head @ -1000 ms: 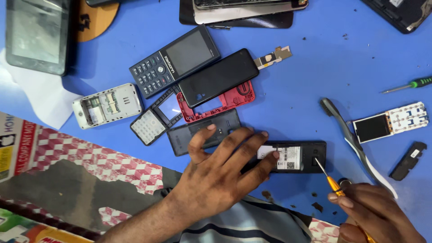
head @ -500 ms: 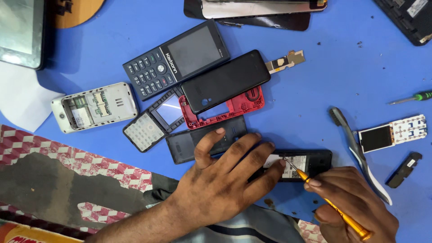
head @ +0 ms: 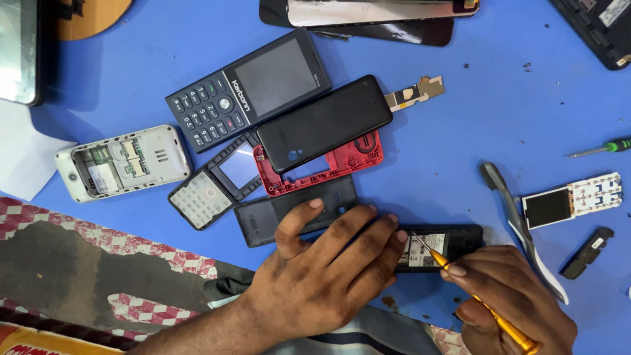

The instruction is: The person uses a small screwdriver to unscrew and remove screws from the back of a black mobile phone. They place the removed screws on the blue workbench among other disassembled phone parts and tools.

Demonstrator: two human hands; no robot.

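Black open-backed phone [head: 442, 244], pale label, apparently screwdriver [head: 483, 304] tip touching

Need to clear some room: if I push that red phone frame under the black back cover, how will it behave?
The red frame is a thin open plastic rim, so probably light and slightly flexible. It should slide easily on the smooth blue mat. The black back cover lying on it would likely ride along or slip off.
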